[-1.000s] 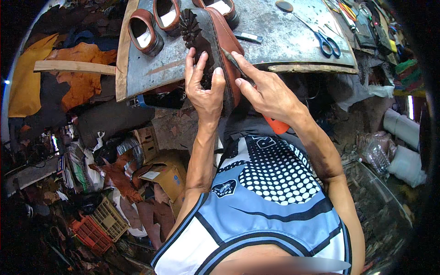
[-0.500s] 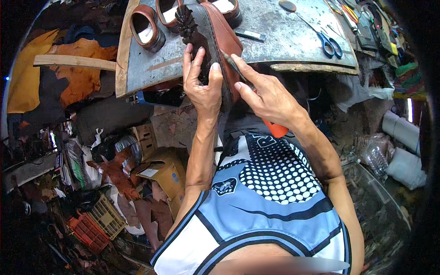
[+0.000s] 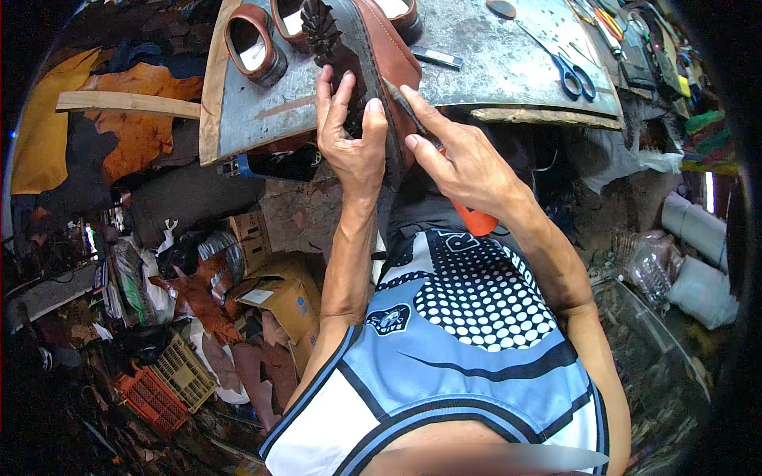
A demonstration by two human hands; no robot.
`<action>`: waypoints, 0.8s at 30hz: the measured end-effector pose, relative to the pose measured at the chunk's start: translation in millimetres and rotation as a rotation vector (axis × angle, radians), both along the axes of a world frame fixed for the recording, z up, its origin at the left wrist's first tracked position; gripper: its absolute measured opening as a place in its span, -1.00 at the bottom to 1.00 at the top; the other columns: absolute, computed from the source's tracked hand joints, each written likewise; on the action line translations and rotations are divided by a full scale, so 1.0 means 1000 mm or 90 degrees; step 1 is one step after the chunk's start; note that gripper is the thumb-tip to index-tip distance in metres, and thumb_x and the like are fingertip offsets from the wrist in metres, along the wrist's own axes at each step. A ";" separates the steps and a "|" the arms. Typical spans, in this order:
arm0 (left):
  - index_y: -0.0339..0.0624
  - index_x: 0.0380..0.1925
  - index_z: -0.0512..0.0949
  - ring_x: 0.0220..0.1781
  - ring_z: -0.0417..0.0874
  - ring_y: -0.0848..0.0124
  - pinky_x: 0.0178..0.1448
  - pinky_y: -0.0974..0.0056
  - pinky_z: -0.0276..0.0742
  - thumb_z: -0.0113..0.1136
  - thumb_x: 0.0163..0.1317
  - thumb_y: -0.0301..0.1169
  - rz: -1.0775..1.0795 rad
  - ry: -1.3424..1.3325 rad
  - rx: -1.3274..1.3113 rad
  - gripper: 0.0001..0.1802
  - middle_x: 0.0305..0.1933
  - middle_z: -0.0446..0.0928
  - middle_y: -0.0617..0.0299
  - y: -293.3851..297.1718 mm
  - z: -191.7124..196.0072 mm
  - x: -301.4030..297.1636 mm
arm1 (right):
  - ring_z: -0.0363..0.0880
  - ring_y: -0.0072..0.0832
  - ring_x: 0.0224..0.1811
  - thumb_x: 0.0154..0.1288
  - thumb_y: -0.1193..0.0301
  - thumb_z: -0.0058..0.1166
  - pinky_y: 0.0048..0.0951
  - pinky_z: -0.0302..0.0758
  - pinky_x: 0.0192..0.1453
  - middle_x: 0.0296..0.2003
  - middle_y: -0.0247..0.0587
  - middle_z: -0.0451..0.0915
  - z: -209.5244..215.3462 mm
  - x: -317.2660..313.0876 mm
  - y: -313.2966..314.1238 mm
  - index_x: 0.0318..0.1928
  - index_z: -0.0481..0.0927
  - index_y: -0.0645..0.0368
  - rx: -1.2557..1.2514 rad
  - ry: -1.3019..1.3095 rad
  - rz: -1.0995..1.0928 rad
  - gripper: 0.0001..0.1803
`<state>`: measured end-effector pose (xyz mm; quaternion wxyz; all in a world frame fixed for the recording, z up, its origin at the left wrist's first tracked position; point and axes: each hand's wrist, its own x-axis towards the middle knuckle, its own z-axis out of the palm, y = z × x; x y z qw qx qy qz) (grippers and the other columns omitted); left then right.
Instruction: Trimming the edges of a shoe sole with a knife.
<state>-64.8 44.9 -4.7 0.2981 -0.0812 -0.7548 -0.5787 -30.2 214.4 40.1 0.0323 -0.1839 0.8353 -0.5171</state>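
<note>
A brown leather shoe (image 3: 389, 47) with a dark treaded sole lies sole-up over the near edge of a grey workbench (image 3: 492, 71). My left hand (image 3: 349, 139) grips the shoe's sole side, fingers spread along it. My right hand (image 3: 460, 155) holds a thin tool with an orange handle (image 3: 476, 222), its dark tip pressed against the shoe's edge between upper and sole. Both forearms come up from the lower edge, over a blue and white jersey.
Two more brown shoes (image 3: 254, 40) stand at the bench's far left. Blue-handled scissors (image 3: 567, 67) and small tools lie at the right. Leather scraps (image 3: 135, 119), cardboard boxes (image 3: 278, 293) and an orange crate (image 3: 155, 401) litter the floor at left.
The view has shifted, so bench and shoe sit higher in the picture. Both hands stay on the shoe; the right hand's tool has slid slightly along the shoe's edge.
</note>
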 end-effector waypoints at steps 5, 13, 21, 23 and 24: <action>-0.32 0.16 0.60 0.44 0.42 -0.01 0.46 0.04 0.34 0.28 0.16 -0.48 0.002 0.018 -0.007 -0.50 0.45 0.33 -0.24 0.001 0.000 0.002 | 0.68 0.17 -0.27 0.44 0.32 -0.01 -0.03 0.58 -0.11 -0.28 0.37 0.64 0.000 -0.003 -0.002 0.45 0.22 0.31 -0.004 0.007 -0.009 -0.35; -0.30 0.17 0.60 0.42 0.44 0.00 0.44 0.04 0.36 0.27 0.17 -0.47 0.001 0.007 0.009 -0.50 0.45 0.33 -0.23 0.000 -0.005 0.003 | 0.67 0.19 -0.28 0.43 0.32 -0.01 -0.02 0.58 -0.14 -0.32 0.38 0.63 0.005 -0.008 -0.005 0.45 0.21 0.35 0.015 -0.011 -0.012 -0.34; -0.34 0.17 0.59 0.42 0.43 0.02 0.43 0.06 0.38 0.24 0.21 -0.45 0.012 -0.015 0.060 -0.51 0.46 0.32 -0.22 -0.002 -0.008 0.003 | 0.66 0.16 -0.34 0.43 0.34 -0.01 0.00 0.57 -0.17 -0.36 0.35 0.62 0.003 0.005 -0.010 0.46 0.15 0.40 0.022 -0.045 0.024 -0.31; -0.35 0.17 0.58 0.42 0.43 0.02 0.43 0.06 0.38 0.23 0.21 -0.45 0.012 -0.020 0.062 -0.51 0.45 0.32 -0.23 -0.002 -0.009 0.002 | 0.66 0.15 -0.35 0.43 0.34 -0.02 0.00 0.57 -0.17 -0.37 0.34 0.62 0.001 0.005 -0.011 0.46 0.14 0.40 0.022 -0.055 0.023 -0.31; -0.42 0.17 0.56 0.40 0.44 0.09 0.42 0.11 0.39 0.20 0.25 -0.43 0.022 -0.014 0.045 -0.52 0.45 0.33 -0.19 -0.001 -0.010 0.001 | 0.67 0.15 -0.34 0.44 0.34 -0.02 0.00 0.57 -0.17 -0.37 0.35 0.62 0.000 0.005 -0.011 0.46 0.14 0.41 0.026 -0.050 0.021 -0.31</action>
